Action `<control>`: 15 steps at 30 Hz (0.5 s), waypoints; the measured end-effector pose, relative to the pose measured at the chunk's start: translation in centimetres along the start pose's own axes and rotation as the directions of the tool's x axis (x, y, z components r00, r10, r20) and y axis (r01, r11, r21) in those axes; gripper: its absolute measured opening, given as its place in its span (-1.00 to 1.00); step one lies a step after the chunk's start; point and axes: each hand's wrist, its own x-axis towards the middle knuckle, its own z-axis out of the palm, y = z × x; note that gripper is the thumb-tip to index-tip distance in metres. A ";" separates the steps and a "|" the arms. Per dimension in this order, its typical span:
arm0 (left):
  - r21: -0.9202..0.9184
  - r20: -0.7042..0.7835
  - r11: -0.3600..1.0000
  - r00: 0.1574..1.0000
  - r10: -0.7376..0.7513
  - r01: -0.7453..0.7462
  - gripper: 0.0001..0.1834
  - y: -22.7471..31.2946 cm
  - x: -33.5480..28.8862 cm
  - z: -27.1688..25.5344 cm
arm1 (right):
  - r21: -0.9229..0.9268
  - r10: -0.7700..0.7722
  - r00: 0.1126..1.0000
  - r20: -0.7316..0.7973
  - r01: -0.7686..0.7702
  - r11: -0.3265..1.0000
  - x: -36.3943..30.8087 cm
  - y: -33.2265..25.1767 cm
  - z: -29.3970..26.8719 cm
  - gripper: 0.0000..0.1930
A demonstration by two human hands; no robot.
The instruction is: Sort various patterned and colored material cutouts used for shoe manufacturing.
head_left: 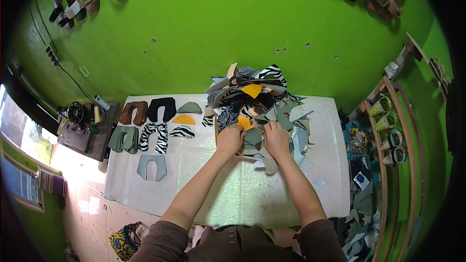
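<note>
A heap of cut shoe-upper pieces [257, 99] in grey, black, orange and zebra print lies at the back middle of the white table [233, 199]. Both my hands are at its near edge. My left hand [229, 139] and my right hand [276, 139] pinch a grey-green piece [252, 138] between them. On the table's left, sorted pieces lie in rows: brown [133, 112], black [162, 109], grey-green [123, 139], zebra [154, 137], grey [151, 167], and small orange [184, 119] and zebra [182, 132] caps.
A small dark side table [90, 138] with a spool and tools stands left of the table. Sandals hang on the green wall [204, 24]. A wooden rack [388, 131] with shoes stands on the right, with scraps on the floor beneath it.
</note>
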 end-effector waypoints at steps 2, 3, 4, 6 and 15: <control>0.014 -0.100 0.998 0.993 0.055 -0.054 -0.82 0.1 0.0 -1.0 | -0.003 0.012 1.000 0.006 -0.012 1.000 -0.1 -0.1 -0.1 -0.86; -0.053 -0.111 0.999 0.994 -0.002 -0.004 -0.81 -0.2 -0.1 -1.4 | -0.005 0.021 1.000 0.012 -0.021 1.000 0.0 -0.3 -0.2 -0.86; -0.050 -0.114 0.999 0.993 -0.004 -0.002 -0.81 -0.6 0.0 -1.9 | -0.003 0.018 1.000 0.010 -0.018 1.000 0.0 -0.5 -0.2 -0.86; -0.370 -0.033 0.922 0.990 -0.135 0.114 -0.79 -1.6 0.0 -3.3 | 0.045 0.069 0.997 0.032 -0.071 0.996 0.2 -1.1 -0.3 -0.84; -0.744 0.310 0.582 0.941 -0.134 0.328 -0.73 -4.4 -1.4 -5.0 | 0.743 0.251 0.938 0.241 -0.344 0.574 1.7 -3.9 -1.5 -0.71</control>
